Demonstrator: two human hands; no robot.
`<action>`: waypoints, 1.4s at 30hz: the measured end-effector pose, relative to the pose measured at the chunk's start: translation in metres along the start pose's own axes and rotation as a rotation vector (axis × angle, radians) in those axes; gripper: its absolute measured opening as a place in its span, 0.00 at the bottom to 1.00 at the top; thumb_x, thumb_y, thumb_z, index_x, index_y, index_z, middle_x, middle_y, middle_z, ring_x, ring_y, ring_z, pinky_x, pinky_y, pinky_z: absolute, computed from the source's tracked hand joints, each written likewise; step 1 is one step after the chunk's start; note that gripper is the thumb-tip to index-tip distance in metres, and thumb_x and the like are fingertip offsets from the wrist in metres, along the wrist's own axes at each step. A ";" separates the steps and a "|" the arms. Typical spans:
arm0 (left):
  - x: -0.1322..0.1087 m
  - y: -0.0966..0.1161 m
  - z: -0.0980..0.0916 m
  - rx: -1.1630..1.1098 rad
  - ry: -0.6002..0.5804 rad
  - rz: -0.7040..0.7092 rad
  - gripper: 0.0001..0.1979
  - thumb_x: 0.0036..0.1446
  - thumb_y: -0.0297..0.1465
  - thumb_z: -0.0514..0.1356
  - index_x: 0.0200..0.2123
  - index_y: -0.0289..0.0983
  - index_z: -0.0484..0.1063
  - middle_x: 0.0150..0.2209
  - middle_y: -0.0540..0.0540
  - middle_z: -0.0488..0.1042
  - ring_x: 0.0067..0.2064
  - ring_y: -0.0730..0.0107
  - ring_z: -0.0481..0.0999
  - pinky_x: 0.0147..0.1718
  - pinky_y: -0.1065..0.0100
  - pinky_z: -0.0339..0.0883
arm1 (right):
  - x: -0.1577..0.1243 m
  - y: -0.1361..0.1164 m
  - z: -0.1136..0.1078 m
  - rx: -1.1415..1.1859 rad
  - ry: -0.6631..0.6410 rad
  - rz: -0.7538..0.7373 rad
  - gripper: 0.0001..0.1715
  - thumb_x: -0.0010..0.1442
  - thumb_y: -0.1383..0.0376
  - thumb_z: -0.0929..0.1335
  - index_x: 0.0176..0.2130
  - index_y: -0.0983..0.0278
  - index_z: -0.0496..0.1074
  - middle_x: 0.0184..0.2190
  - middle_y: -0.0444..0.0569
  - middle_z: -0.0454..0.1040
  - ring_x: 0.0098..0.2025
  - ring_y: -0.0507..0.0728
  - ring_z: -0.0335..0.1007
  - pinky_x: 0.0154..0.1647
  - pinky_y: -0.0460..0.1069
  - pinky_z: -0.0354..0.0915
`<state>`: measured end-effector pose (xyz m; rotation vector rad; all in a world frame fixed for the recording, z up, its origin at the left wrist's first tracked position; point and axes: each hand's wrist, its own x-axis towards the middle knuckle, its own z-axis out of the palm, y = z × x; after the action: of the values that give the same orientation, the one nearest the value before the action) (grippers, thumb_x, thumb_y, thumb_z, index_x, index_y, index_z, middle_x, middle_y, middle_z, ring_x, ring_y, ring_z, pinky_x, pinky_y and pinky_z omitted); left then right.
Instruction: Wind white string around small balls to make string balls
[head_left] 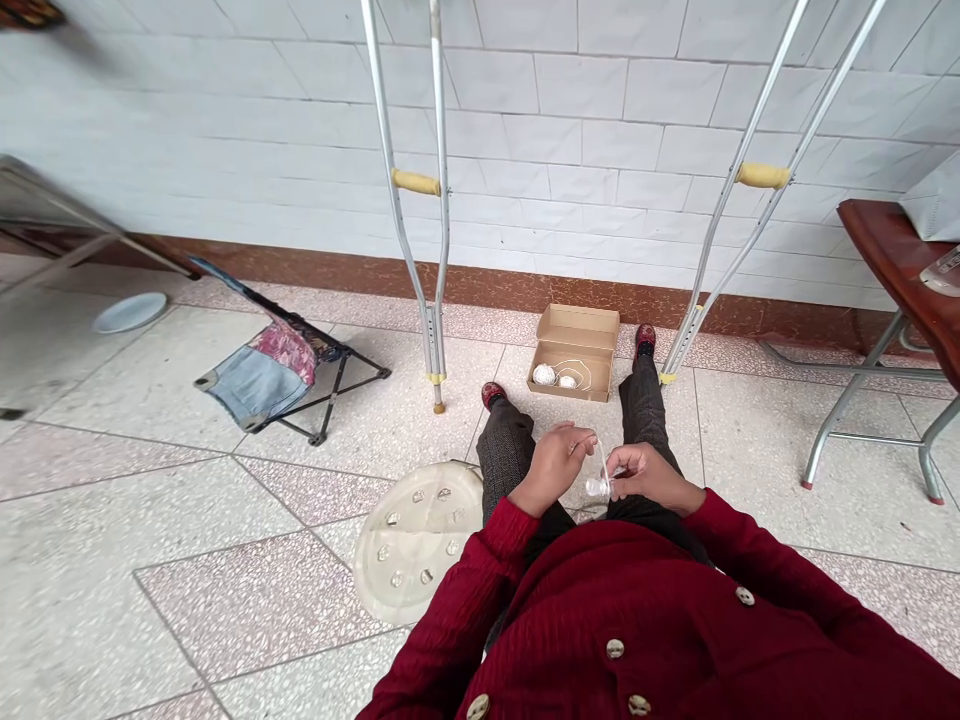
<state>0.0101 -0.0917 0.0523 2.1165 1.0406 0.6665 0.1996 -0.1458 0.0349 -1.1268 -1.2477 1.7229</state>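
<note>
Just above my lap, my left hand (pixel 559 462) is closed, its fingertips pinching a white string (pixel 602 455). The string runs from there down to my right hand (pixel 641 475), whose fingers are closed around a small white, partly clear object (pixel 598 487). It looks like a spool or a small bundle; its exact kind is hard to make out. On the floor beyond my hands stands an open cardboard box (pixel 577 325). Inside it lie a white ball of string (pixel 544 374), a smaller white ball (pixel 568 382) and a loose loop of string.
Two metal crutches (pixel 433 310) (pixel 701 270) lean against the tiled wall. A folding stool (pixel 262 375) and a white plate (pixel 130 313) are to the left. Beside my left leg lies a round pale lid with holes (pixel 409 540). A red-brown table (pixel 900 260) stands at the right.
</note>
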 end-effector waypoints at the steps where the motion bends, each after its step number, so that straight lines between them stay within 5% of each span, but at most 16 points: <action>1: 0.001 -0.001 0.003 -0.015 -0.011 -0.015 0.17 0.64 0.32 0.51 0.24 0.38 0.71 0.25 0.51 0.73 0.32 0.68 0.73 0.48 0.65 0.63 | -0.002 -0.009 0.001 0.056 0.026 -0.022 0.14 0.44 0.59 0.77 0.28 0.64 0.74 0.21 0.43 0.73 0.22 0.52 0.68 0.23 0.46 0.63; 5: -0.006 0.005 0.021 -0.066 -0.088 -0.035 0.19 0.65 0.33 0.50 0.23 0.37 0.70 0.26 0.49 0.73 0.33 0.68 0.73 0.38 0.69 0.64 | 0.007 -0.034 -0.014 0.129 0.328 -0.145 0.13 0.46 0.60 0.76 0.29 0.63 0.73 0.20 0.43 0.72 0.22 0.51 0.66 0.22 0.45 0.61; 9: -0.017 0.018 0.031 0.006 -0.166 0.032 0.18 0.64 0.31 0.51 0.21 0.38 0.69 0.23 0.50 0.72 0.32 0.67 0.72 0.40 0.69 0.64 | 0.029 -0.020 -0.032 -0.006 0.501 -0.166 0.12 0.47 0.60 0.74 0.29 0.63 0.72 0.20 0.42 0.71 0.22 0.51 0.64 0.23 0.46 0.59; 15: -0.012 0.009 0.005 0.111 -0.065 0.110 0.12 0.63 0.28 0.51 0.32 0.39 0.73 0.31 0.48 0.78 0.34 0.67 0.74 0.55 0.60 0.58 | 0.030 0.017 -0.023 -0.125 0.265 -0.078 0.12 0.39 0.64 0.77 0.21 0.64 0.72 0.17 0.40 0.69 0.20 0.50 0.62 0.21 0.45 0.58; 20: -0.001 -0.008 -0.004 0.026 -0.039 0.016 0.16 0.63 0.28 0.51 0.24 0.38 0.71 0.26 0.51 0.75 0.31 0.69 0.73 0.48 0.64 0.63 | 0.011 0.003 -0.011 0.045 0.049 -0.009 0.15 0.44 0.59 0.77 0.29 0.64 0.74 0.20 0.42 0.73 0.22 0.52 0.69 0.23 0.46 0.63; 24: -0.004 -0.005 0.019 -0.107 -0.113 -0.077 0.19 0.65 0.31 0.49 0.22 0.36 0.69 0.24 0.51 0.73 0.28 0.71 0.72 0.32 0.72 0.63 | 0.019 -0.015 -0.017 0.152 0.240 -0.057 0.14 0.45 0.59 0.76 0.29 0.64 0.73 0.20 0.43 0.72 0.22 0.51 0.67 0.23 0.46 0.62; 28: -0.012 0.005 0.031 0.006 -0.163 -0.015 0.19 0.64 0.31 0.51 0.20 0.37 0.67 0.22 0.50 0.72 0.31 0.69 0.72 0.37 0.71 0.63 | 0.039 -0.007 -0.031 0.102 0.454 -0.102 0.13 0.44 0.60 0.75 0.27 0.63 0.72 0.19 0.41 0.71 0.21 0.50 0.65 0.22 0.45 0.60; 31: -0.012 0.006 0.022 0.107 -0.172 0.057 0.17 0.62 0.29 0.52 0.20 0.38 0.67 0.20 0.51 0.69 0.29 0.69 0.71 0.47 0.66 0.62 | 0.041 0.011 -0.031 0.034 0.418 -0.080 0.11 0.40 0.64 0.76 0.24 0.64 0.72 0.16 0.39 0.69 0.19 0.48 0.61 0.19 0.44 0.56; 35: -0.003 -0.004 0.004 0.110 -0.127 0.084 0.15 0.61 0.27 0.52 0.23 0.38 0.69 0.23 0.52 0.72 0.28 0.71 0.70 0.54 0.62 0.57 | 0.025 0.024 -0.019 -0.014 0.202 0.008 0.12 0.37 0.64 0.77 0.22 0.65 0.73 0.15 0.40 0.70 0.18 0.50 0.64 0.19 0.44 0.58; 38: 0.005 -0.011 0.002 -0.015 -0.092 -0.010 0.15 0.61 0.27 0.51 0.22 0.37 0.70 0.23 0.52 0.73 0.29 0.71 0.71 0.46 0.66 0.62 | 0.017 0.015 -0.012 0.038 0.119 0.023 0.14 0.41 0.61 0.77 0.27 0.65 0.74 0.17 0.41 0.72 0.20 0.51 0.67 0.21 0.45 0.62; 42: 0.011 -0.010 0.012 -0.173 -0.093 -0.137 0.18 0.62 0.31 0.50 0.22 0.35 0.71 0.22 0.51 0.72 0.26 0.72 0.70 0.31 0.73 0.62 | 0.021 -0.005 -0.013 0.164 0.251 -0.080 0.14 0.43 0.60 0.77 0.29 0.64 0.73 0.19 0.42 0.72 0.21 0.50 0.67 0.22 0.45 0.61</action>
<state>0.0191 -0.0822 0.0384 1.8913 1.0280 0.5646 0.2039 -0.1211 0.0331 -1.1391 -0.9674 1.5403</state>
